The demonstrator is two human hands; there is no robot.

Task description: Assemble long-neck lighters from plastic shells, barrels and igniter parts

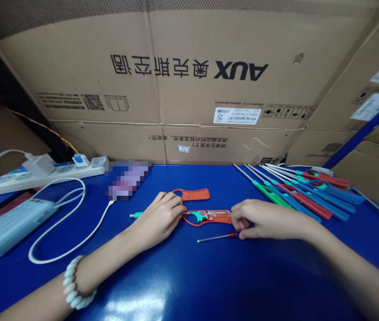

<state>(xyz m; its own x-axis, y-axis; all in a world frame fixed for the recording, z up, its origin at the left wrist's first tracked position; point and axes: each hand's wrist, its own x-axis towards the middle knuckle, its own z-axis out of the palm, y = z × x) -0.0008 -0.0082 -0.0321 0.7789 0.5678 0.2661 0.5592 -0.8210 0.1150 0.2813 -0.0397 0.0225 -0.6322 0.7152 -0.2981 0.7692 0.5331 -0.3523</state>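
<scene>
An orange lighter body (209,216) lies open on the blue table (189,276), its inner parts and teal trigger showing. My left hand (160,216) rests curled over its left end, where a teal tip and metal nozzle (135,215) stick out. My right hand (259,218) presses on the lighter's right end with fingers closed, and also holds a small screwdriver (214,237) with a red handle that lies on the table below. A separate orange cover shell (192,194) lies just behind the lighter.
Several long-nosed lighters (303,191) in red, blue and green are piled at the right. A white power strip (45,174), a pale blue power bank (11,225) with white cable (68,232) and a phone (127,180) lie left. Cardboard boxes (189,89) wall the back.
</scene>
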